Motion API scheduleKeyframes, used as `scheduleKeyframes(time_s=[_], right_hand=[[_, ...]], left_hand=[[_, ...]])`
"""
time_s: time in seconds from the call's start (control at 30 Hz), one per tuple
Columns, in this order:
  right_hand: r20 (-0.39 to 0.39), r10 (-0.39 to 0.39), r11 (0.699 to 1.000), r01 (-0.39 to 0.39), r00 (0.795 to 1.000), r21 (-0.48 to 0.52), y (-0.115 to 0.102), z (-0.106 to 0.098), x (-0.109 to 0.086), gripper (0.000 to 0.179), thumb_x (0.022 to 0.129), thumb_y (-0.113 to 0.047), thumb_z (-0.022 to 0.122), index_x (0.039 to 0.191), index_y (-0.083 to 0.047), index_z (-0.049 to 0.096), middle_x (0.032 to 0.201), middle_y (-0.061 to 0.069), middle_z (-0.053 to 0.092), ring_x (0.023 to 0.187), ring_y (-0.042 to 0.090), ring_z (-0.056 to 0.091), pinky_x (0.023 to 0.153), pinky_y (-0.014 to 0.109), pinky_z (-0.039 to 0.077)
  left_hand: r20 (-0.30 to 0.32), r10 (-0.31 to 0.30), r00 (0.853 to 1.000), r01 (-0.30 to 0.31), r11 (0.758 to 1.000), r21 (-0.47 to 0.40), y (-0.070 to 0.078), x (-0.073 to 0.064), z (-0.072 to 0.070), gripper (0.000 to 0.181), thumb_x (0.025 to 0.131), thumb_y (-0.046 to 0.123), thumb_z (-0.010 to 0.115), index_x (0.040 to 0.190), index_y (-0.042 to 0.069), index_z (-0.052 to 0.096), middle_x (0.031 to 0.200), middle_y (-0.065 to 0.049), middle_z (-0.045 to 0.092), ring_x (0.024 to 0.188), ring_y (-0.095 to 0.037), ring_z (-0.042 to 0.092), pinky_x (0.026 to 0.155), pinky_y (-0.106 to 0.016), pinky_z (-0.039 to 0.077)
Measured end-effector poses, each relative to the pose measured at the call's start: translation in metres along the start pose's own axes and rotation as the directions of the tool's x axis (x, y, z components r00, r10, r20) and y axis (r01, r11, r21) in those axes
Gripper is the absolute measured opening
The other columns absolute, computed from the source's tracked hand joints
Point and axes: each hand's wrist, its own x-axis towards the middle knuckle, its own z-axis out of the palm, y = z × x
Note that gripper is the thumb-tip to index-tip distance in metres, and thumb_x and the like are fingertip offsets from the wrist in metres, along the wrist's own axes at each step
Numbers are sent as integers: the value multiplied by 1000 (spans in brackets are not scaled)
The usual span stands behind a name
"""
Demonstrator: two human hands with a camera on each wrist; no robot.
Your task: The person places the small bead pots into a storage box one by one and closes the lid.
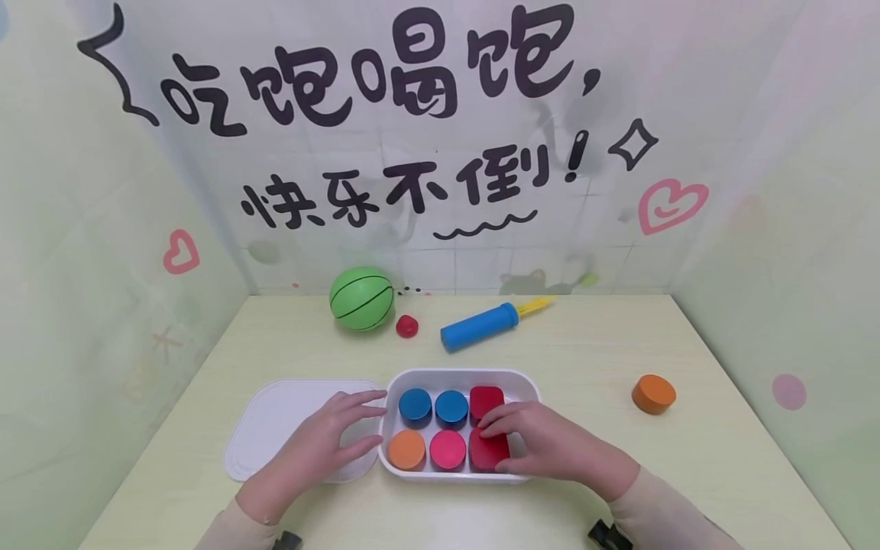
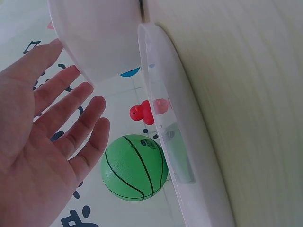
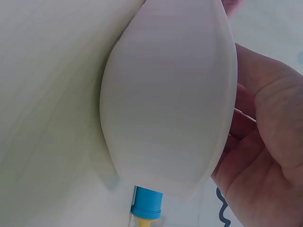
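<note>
A white box stands in the middle of the table. In its back row are two blue round blocks and a red rounded-square block; an orange round block, a pink round block and another red rounded-square block fill the front row. My right hand reaches over the right rim and grips the front red block between fingers and thumb; the right wrist view hides this behind the box wall. At the left rim, my left hand has its fingers extended, fingertips at the box.
A white lid lies left of the box, partly under the left hand. Farther back are a green ball, a small red object and a blue pump with a yellow tip. An orange round block stands at right.
</note>
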Motion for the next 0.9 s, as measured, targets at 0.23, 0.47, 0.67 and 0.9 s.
scheduleKeyframes(time_s=[0.23,0.47,0.67,0.9], right_hand=[[21,30,999,-29,999,-37,-1,-1,2,46,80,-34,90,122,-21,77,125,-3,74,119,18,68,91,30,63],[12,36,999,-36,999,-19,-3,-2,-1,48,81,-32,89,126,-21,75,126,-5,73,119,17,67,90,29,63],[-88,27,1000,-26,996,16,0,-8,-16,40,85,-25,86,123,-21,75,124,-8,72,117,15,66,92,34,63],[-273,-32,999,21,962,-40,15,-20,-38,33,85,-15,85,117,-22,76,119,-9,73,111,16,70,92,35,63]], left_hand=[[-3,11,1000,-11,1000,4,0,0,0,42,90,39,80,130,28,72,150,10,57,138,-23,55,107,-51,54],[-5,8,1000,-8,1000,3,1,-1,-2,42,90,39,80,130,27,72,150,10,58,138,-23,55,107,-51,54],[-7,15,1000,-15,1000,-7,0,-1,-2,41,91,38,79,130,25,72,150,7,59,140,-28,54,110,-56,51],[-17,33,999,-33,999,5,-2,-1,0,42,91,38,80,130,26,72,150,8,58,138,-24,55,108,-52,54]])
